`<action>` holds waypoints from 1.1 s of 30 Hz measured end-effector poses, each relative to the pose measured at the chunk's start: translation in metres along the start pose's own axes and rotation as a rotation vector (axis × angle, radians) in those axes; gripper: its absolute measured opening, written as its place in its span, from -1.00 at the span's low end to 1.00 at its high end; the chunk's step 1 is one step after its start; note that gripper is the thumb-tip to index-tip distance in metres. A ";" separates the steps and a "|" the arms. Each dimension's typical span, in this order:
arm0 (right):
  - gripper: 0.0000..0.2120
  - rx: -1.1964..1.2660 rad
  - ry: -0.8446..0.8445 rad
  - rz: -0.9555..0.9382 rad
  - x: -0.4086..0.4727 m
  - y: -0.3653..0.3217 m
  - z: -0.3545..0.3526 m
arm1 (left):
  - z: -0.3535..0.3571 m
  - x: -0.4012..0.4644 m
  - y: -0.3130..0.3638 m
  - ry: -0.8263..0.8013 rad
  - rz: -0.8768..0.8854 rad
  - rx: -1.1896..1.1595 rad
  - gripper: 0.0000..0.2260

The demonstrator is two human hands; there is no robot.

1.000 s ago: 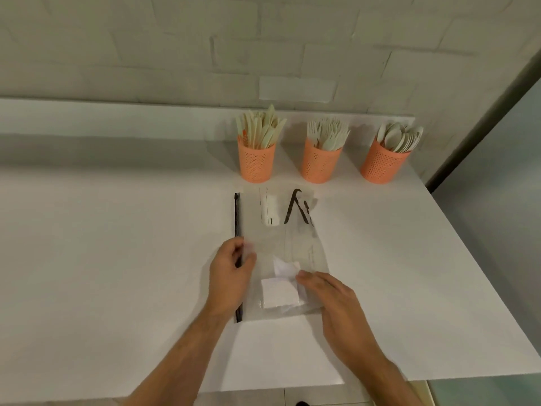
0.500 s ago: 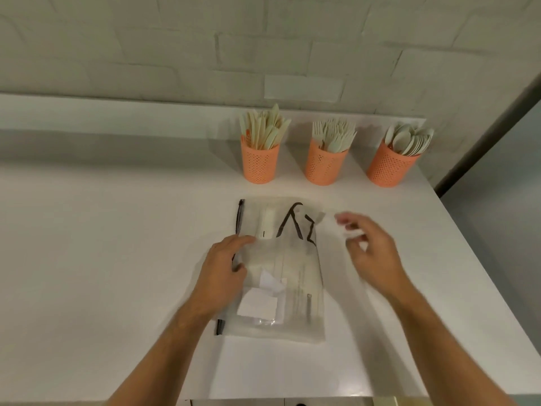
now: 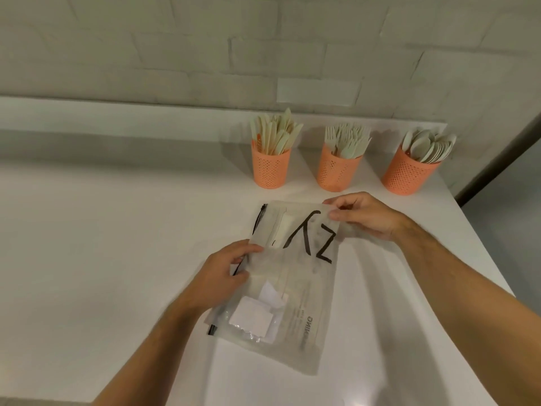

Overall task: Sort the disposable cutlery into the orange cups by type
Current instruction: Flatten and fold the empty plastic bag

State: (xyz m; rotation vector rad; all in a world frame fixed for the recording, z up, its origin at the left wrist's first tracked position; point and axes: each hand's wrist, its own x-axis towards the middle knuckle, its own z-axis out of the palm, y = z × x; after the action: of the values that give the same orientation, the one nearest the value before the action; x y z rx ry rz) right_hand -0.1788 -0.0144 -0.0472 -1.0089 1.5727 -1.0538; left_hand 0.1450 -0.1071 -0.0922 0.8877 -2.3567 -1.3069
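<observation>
Gripping bag: left hand (image 3: 222, 276) pinches left edge of clear plastic bag (image 3: 295, 288) by its black zip strip
Right hand (image 3: 363, 215): pinches bag's far right corner
Bag: on white table (image 3: 102, 244), white paper slips inside
Far: three orange cups, knives (image 3: 271, 162), forks (image 3: 339, 165), spoons (image 3: 409, 171), cutlery already sorted

The clear plastic bag (image 3: 295, 276) bears handwritten black marks resembling "YZ".

A clear plastic bag (image 3: 295, 276) with black marker letters and a black zip strip along one edge is lying on the white desk (image 3: 102, 244), white paper slips showing inside; a white brick wall (image 3: 175, 45) is standing behind
</observation>
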 end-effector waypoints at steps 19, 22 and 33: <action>-0.90 -0.410 0.052 -0.019 0.019 0.001 -0.008 | -0.007 0.001 0.002 -0.066 -0.067 0.132 -0.51; -0.92 -0.521 0.170 0.025 0.021 0.007 -0.004 | -0.006 0.001 0.005 -0.067 -0.071 0.144 -0.48; -0.38 -1.113 0.261 0.001 -0.045 0.054 0.133 | 0.004 0.026 0.055 -0.015 -0.604 0.150 -0.57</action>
State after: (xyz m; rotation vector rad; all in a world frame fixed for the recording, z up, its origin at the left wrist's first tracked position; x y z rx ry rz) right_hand -0.0471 0.0225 -0.1091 -1.6085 2.4408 -0.2193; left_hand 0.1025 -0.0997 -0.0491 1.7374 -2.3047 -1.3372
